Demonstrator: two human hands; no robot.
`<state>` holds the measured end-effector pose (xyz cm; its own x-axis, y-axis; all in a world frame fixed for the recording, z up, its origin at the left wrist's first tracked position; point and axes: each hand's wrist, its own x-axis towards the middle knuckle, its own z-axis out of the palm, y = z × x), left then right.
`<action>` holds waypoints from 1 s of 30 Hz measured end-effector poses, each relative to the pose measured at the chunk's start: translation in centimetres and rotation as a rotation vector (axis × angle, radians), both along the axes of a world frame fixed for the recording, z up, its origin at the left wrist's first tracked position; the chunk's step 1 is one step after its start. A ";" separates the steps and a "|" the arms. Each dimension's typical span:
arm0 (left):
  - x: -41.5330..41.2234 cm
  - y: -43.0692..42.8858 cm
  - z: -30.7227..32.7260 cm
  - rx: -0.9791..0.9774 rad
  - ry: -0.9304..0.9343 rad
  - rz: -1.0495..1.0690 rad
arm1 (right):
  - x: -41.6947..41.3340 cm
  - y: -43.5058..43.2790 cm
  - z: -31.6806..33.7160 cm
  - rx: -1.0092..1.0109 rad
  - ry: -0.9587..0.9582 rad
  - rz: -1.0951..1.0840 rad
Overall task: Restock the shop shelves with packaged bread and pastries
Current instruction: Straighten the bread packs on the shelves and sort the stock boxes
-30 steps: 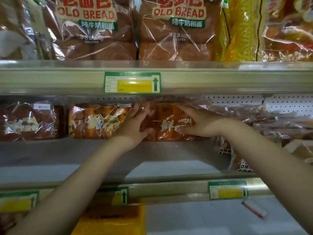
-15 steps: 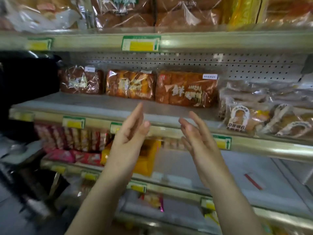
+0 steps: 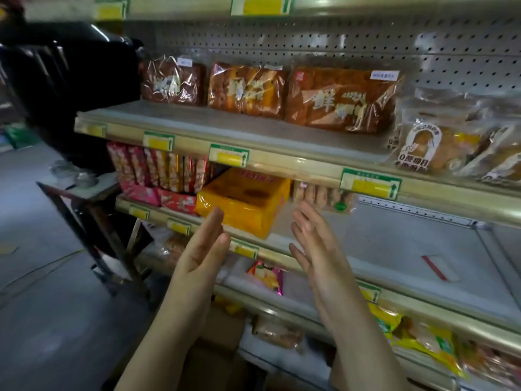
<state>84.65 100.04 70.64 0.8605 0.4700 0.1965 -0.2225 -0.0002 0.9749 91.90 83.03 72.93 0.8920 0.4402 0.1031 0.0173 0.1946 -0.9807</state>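
Both hands are raised in front of the shelving, palms turned toward each other, with a gap between them. The left hand (image 3: 201, 246) has straight fingers pressed together and holds nothing. The right hand (image 3: 315, 249) has its fingers straight and slightly spread, and it too holds nothing. Neither hand touches a shelf or a package.

The packaged bread sits on the upper shelf (image 3: 282, 162), far behind the hands and pushed back toward the pegboard (image 3: 310, 43). Three packs stand in a row there: a dark bread pack (image 3: 172, 83) at the left, an orange bread pack (image 3: 246, 90) just beside it, and a large bread pack (image 3: 342, 101) with white characters just right of that. Further right on the same shelf lie clear pastry bags (image 3: 439, 148), piled against one another.

Green and yellow price tags (image 3: 229, 155) are clipped along the shelf's front edge. On the shelf below, a yellow package (image 3: 245, 201) lies just beyond the fingertips of both hands, with red and pink boxes (image 3: 158, 170) to its left and a biscuit pack (image 3: 324, 197) to its right. A small snack bag (image 3: 267, 275) lies on the next shelf down, between the two wrists in this view. Yellow and green packets (image 3: 417, 334) lie at the lower right. A black bulky object (image 3: 70, 74) stands at the far left; it is too blurred to identify
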 end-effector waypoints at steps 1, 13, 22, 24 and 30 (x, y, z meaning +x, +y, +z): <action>0.3 1.0 -0.5 0.002 0.054 -0.009 | -0.1 0.5 -0.5 -0.006 0.014 0.009; -7.7 12.5 -8.1 -0.213 0.208 0.208 | -2.9 14.8 -7.9 -0.083 0.194 0.148; -11.4 23.3 -16.9 -0.312 0.424 0.370 | -6.4 27.0 -16.2 -0.192 0.411 0.191; -11.8 24.7 -19.4 -0.361 0.469 0.424 | -6.9 28.8 -19.0 -0.230 0.470 0.186; -13.6 26.2 -26.8 -0.541 0.670 0.513 | -8.5 31.0 -27.7 -0.397 0.634 0.273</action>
<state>71.03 126.24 43.80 0.3836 0.6978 -0.6050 0.2755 0.5388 0.7961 83.42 114.05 45.20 0.5834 0.5490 -0.5986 -0.5653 -0.2547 -0.7845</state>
